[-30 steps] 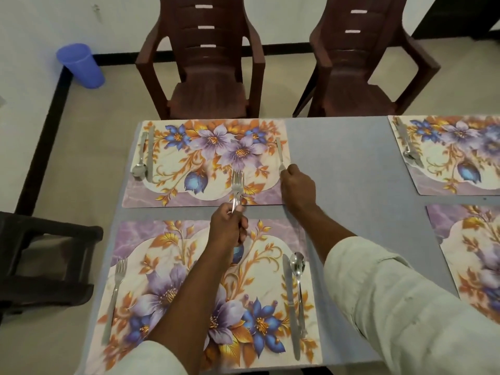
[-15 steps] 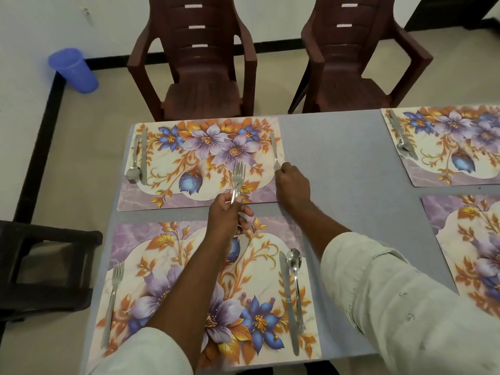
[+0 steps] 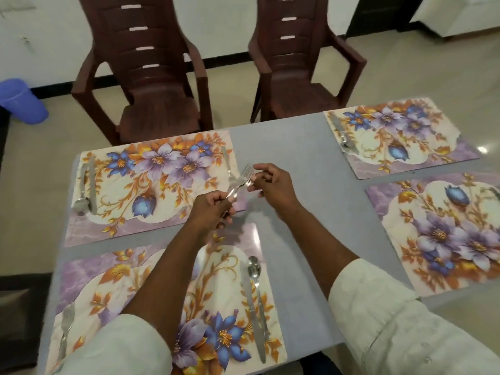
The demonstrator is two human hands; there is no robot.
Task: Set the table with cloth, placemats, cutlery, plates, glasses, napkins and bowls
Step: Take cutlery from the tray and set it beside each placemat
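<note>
The left hand (image 3: 213, 209) grips the handles of shiny steel forks (image 3: 239, 182), their tines just past the floral placemat (image 3: 151, 185) edge. The right hand (image 3: 270, 182) pinches one fork's neck.

- Four placemats lie on the table (image 3: 292, 147): a far left placemat (image 3: 151, 185), a near left placemat (image 3: 162, 307), a far right placemat (image 3: 400, 136) and a near right placemat (image 3: 443, 234).
- On the far left placemat, a spoon (image 3: 81, 196) and a knife (image 3: 92, 185) lie side by side at its left edge, and a fork (image 3: 228, 169) lies at its right edge.
- On the near left placemat, a second fork (image 3: 65, 328) lies at the left, and a second knife (image 3: 253, 315) and second spoon (image 3: 257, 282) at the right.
- Two chairs (image 3: 151, 85) stand behind the table.
- The left hand (image 3: 211, 212) and right hand (image 3: 270, 182) meet on a held fork (image 3: 240, 180) above the gap between the left placemats.
</note>
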